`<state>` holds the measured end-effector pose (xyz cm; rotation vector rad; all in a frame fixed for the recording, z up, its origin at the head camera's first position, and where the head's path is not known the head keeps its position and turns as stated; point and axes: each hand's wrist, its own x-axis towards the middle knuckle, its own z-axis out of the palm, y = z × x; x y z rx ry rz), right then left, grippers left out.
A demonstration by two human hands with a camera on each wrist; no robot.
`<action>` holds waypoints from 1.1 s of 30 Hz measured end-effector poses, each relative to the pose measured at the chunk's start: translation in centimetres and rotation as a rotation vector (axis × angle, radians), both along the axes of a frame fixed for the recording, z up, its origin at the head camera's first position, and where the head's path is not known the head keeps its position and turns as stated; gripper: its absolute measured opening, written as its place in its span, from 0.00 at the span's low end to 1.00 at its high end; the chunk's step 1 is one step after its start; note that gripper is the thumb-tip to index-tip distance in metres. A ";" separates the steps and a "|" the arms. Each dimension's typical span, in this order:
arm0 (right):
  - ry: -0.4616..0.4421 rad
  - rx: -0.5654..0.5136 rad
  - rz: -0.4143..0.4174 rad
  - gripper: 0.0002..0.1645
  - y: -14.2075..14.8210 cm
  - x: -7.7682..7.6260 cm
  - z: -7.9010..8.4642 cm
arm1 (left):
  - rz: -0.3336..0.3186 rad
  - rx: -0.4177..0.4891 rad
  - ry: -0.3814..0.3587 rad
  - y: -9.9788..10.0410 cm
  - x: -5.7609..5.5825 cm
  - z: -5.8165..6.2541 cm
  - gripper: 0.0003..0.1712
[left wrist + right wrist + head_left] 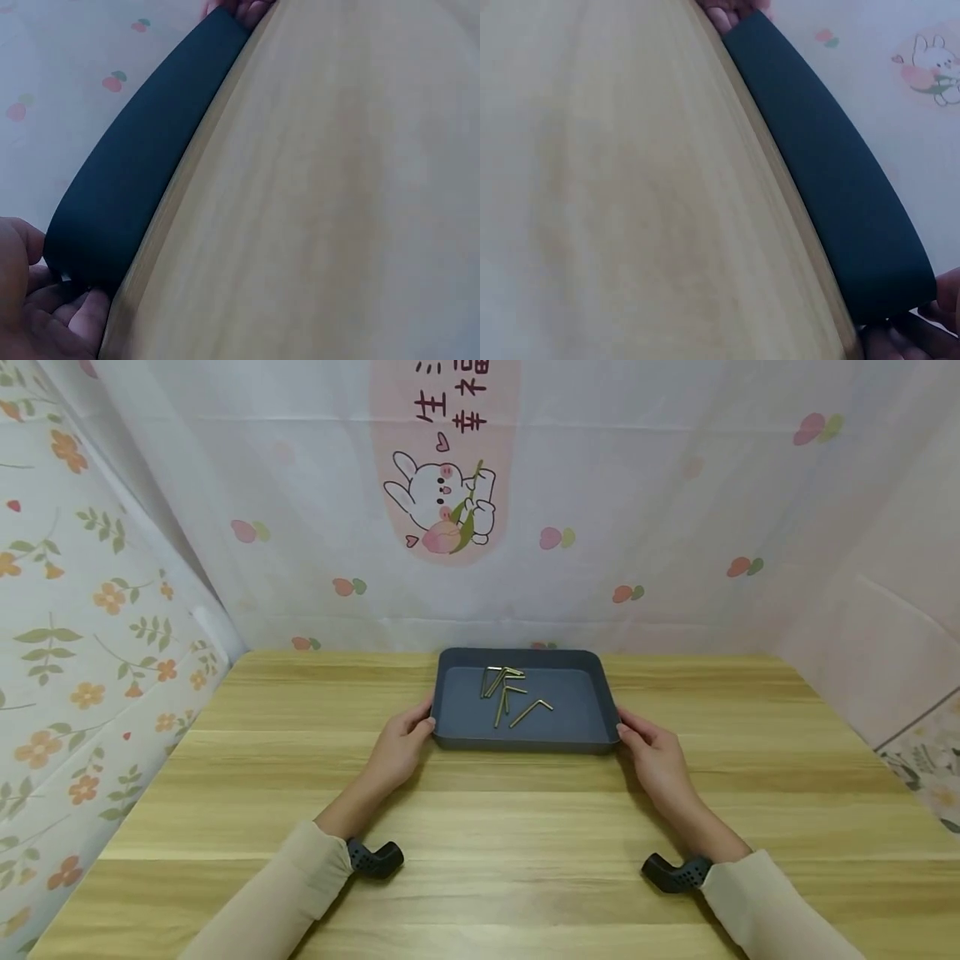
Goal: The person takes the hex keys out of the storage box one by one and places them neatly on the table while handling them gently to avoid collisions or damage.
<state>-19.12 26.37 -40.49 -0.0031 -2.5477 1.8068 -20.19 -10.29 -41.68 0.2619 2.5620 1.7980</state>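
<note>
A dark blue-grey rectangular tray (570, 702) is at the far middle of the table, its front wall (142, 157) towards me. Several brass-coloured L-shaped hex keys (525, 714) lie loosely inside it, mostly left of its middle. My left hand (401, 745) grips the tray's near left corner, thumb on the wall and fingers curled beneath. At the near right corner my right hand (656, 756) holds it likewise, with fingers under the base in the right wrist view. Whether the tray touches the table or is slightly raised, I cannot tell.
The wood-grain table (517, 852) spreads around the tray. Behind it hangs a white curtain (637, 485) with a rabbit print, close to the tray's far side. A floral cloth (90, 635) borders the left. Each wrist wears a black device (377, 860).
</note>
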 end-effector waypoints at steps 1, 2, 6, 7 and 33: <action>0.006 0.016 0.000 0.29 0.0 0.2 0.0 | -0.003 0.001 0.001 -0.1 0.1 -0.1 0.29; 0.013 0.030 0.000 0.29 0.0 0.5 0.0 | -0.010 0.005 0.001 -0.1 0.2 -0.1 0.29; 0.038 0.081 0.011 0.29 0.1 1.5 -0.2 | -0.037 0.018 -0.005 -0.4 0.8 -0.2 0.29; 0.046 0.094 0.012 0.29 0.1 1.8 -0.3 | -0.045 0.023 -0.002 -0.5 1.0 -0.2 0.29; -0.029 -0.025 -0.011 0.38 -0.8 4.4 0.2 | 0.020 0.039 -0.052 -1.4 4.2 -0.1 0.27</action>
